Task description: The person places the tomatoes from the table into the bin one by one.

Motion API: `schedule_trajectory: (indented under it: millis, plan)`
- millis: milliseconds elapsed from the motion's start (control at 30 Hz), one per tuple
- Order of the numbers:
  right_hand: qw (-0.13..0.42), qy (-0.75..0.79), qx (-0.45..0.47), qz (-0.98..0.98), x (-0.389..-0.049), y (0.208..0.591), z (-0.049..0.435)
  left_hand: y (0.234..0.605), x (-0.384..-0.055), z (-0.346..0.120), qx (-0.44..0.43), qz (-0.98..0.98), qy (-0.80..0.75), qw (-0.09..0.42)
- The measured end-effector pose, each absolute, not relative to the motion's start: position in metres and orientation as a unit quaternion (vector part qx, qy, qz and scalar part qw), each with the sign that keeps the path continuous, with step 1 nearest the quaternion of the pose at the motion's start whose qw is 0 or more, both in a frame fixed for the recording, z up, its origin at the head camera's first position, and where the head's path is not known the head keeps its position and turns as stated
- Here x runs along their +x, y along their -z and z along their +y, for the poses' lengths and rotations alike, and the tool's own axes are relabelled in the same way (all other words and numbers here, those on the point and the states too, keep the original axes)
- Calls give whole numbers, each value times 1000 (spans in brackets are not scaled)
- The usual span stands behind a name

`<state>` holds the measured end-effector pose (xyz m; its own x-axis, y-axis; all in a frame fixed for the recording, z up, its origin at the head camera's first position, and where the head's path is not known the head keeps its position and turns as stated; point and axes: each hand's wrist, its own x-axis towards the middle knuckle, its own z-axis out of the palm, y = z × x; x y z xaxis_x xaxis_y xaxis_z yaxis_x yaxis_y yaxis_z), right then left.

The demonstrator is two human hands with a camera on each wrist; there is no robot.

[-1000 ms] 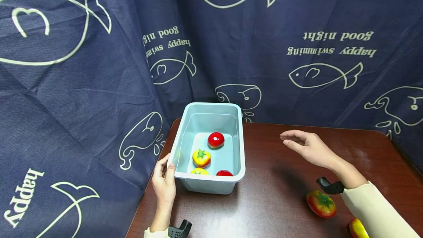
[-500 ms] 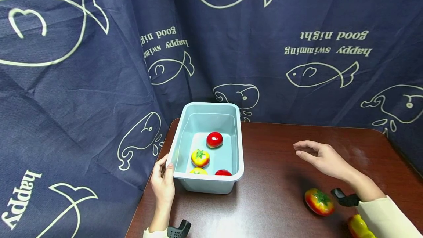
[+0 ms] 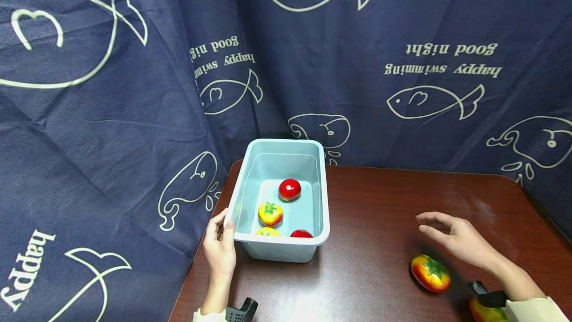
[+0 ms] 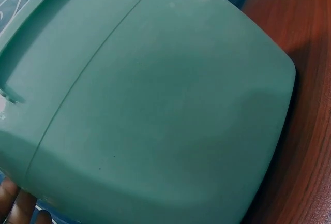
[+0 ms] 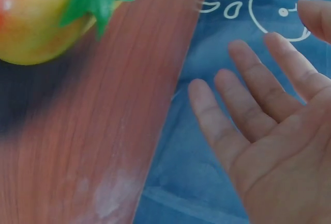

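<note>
Pale-blue bin [image 3: 281, 251], left hand [image 3: 220, 248] gripping its near-left corner, right hand [image 3: 462, 241] raised to its right, fingers [image 5: 258, 73] loose and free, four fruits [image 3: 270, 214] inside it, two fruits [image 3: 430, 274] on table [image 3: 366, 287] right of it.

Inside the pale-blue plastic bin [image 3: 325, 188], the near wall [image 3: 283, 251] hides the lower parts of a glossy yellow tomato [image 3: 268, 232] at seven o'clock and a shiny red round fruit [image 3: 302, 234] at five. At the head view's four, a black wrist camera [image 3: 490, 298] partly covers a yellow-and-red fruit [image 3: 484, 313], shape unclear. The left wrist view cuts the bare left hand [image 4: 21, 206] at eight.
</note>
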<state>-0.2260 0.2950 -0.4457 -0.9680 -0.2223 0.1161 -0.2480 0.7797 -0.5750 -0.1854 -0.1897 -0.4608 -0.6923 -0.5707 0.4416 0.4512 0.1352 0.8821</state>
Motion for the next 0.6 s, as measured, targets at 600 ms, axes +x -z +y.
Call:
schedule_trajectory:
  millis: [600]
  plan:
    - [-2,-226,108,-968,-213,453,308,460,-184,-189,35,-639,661,392]
